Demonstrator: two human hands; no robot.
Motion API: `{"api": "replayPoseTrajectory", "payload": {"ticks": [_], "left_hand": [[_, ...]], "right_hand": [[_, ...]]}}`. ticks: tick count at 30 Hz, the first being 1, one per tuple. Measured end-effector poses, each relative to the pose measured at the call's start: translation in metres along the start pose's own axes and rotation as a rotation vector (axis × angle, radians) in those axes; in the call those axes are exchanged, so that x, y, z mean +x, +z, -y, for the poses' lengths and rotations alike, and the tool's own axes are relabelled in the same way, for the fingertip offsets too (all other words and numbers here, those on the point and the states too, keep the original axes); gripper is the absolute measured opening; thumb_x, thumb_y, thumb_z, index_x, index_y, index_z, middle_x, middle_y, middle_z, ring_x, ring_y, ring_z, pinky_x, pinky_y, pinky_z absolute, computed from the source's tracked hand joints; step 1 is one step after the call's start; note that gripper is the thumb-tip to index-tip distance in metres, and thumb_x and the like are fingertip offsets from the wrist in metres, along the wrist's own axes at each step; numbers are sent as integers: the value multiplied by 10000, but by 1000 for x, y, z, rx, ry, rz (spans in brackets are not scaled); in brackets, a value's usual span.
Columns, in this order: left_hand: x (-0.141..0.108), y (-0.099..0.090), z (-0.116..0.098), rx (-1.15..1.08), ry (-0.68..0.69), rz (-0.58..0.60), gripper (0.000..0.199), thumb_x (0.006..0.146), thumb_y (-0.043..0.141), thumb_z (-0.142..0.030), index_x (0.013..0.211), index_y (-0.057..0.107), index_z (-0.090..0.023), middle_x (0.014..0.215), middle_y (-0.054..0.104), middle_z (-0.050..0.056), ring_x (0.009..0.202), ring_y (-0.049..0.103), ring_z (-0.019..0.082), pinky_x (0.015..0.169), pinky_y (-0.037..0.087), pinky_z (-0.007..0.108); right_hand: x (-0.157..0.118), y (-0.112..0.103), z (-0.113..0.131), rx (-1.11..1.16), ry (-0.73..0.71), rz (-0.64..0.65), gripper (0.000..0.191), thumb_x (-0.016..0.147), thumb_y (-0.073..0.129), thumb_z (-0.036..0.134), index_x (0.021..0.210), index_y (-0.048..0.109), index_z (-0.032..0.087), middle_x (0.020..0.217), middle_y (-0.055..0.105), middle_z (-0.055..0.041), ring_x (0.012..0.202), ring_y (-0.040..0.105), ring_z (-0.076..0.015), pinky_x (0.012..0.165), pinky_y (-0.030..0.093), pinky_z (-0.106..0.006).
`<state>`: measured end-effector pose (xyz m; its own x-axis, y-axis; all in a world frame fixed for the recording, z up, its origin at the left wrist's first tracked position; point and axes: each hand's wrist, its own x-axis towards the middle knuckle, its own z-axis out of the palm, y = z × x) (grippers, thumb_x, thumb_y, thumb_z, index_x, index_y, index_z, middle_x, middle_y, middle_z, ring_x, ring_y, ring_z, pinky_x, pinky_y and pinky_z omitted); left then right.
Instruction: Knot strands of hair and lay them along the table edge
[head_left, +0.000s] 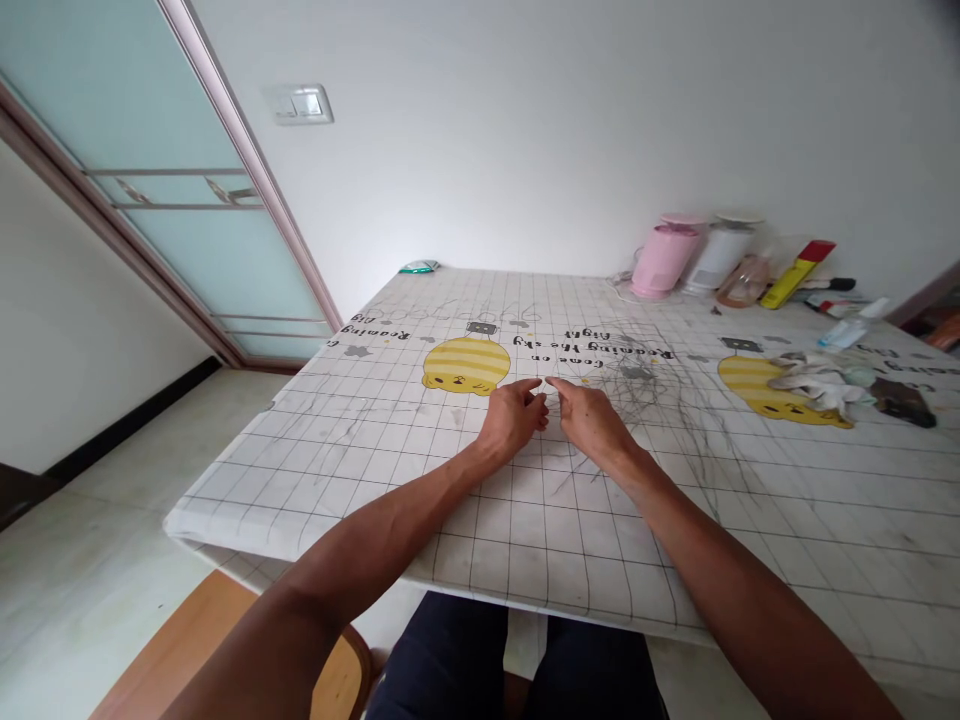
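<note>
While a white wall [480, 130] rises beyond both hands, a tablecloth [300, 480] printed with a dark grid spreads below and around them, covering the table out to its near edge. It is the thing nearest the hands; whether they rest on it or hover just above cannot be told. It looks thin, light and pliable, perhaps smooth enough to slide, and unlikely to break, though it could crease. The best place to take hold would be its near edge, on the person's side of the hands, where it folds over. Back and to the left of the wrists, a wooden seat [165, 650] shows. Well beyond the right hand [589, 415] stand a pink container [664, 260] and a white container [720, 255]. The left hand [514, 410] points its index finger toward the right one's; the tips nearly meet, other fingers curled. Whether either pinches something small cannot be told. Well to the right of the right hand lies a crumpled cloth [821, 380], and a green packet [418, 267] sits far ahead of the left hand, slightly leftward.
</note>
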<state>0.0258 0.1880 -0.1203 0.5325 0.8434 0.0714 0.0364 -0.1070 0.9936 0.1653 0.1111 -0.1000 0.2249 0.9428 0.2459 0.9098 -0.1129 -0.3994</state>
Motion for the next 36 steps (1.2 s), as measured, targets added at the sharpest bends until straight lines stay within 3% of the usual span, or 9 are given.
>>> {"api": "replayPoseTrajectory", "payload": {"ticks": [8, 17, 27, 32, 36], "left_hand": [[1, -1, 4, 0, 25, 22, 312, 1030, 629, -158, 1319, 731, -102, 702, 710, 3, 545, 671, 127, 584, 617, 271], [-7, -3, -11, -5, -2, 28, 316, 959, 629, -86, 1254, 737, -119, 674, 709, 2, 524, 670, 144, 550, 607, 278], [-9, 0, -12, 10, -25, 11, 203, 974, 585, -85, 1092, 749, -113, 651, 695, 20, 517, 665, 156, 549, 591, 290], [-6, 0, -2, 159, 73, 36, 148, 1020, 593, -136, 1066, 733, -137, 700, 717, 32, 525, 648, 144, 562, 552, 271], [-3, -4, 7, 395, 294, 20, 165, 998, 648, -158, 1095, 779, -184, 801, 760, 46, 657, 669, 168, 715, 551, 297]], "right_hand": [[-1, 8, -11, -34, -111, -37, 421, 1057, 447, 81, 1414, 663, 139, 1078, 800, -153, 972, 753, -265, 839, 540, -328], [-4, 7, -14, -103, -145, -16, 558, 966, 440, 21, 1482, 631, 115, 1062, 776, -150, 955, 722, -271, 827, 535, -343], [-5, -2, -8, -169, -150, 64, 383, 953, 472, -6, 1207, 712, 150, 944, 726, -109, 834, 646, -242, 722, 420, -319], [-5, -8, -7, -157, -166, 98, 349, 974, 472, -24, 1142, 718, 157, 959, 715, -115, 870, 650, -247, 743, 420, -320], [-7, -12, -12, -165, -166, 116, 358, 989, 488, -17, 1161, 738, 174, 990, 726, -120, 893, 664, -251, 748, 419, -319]]}}
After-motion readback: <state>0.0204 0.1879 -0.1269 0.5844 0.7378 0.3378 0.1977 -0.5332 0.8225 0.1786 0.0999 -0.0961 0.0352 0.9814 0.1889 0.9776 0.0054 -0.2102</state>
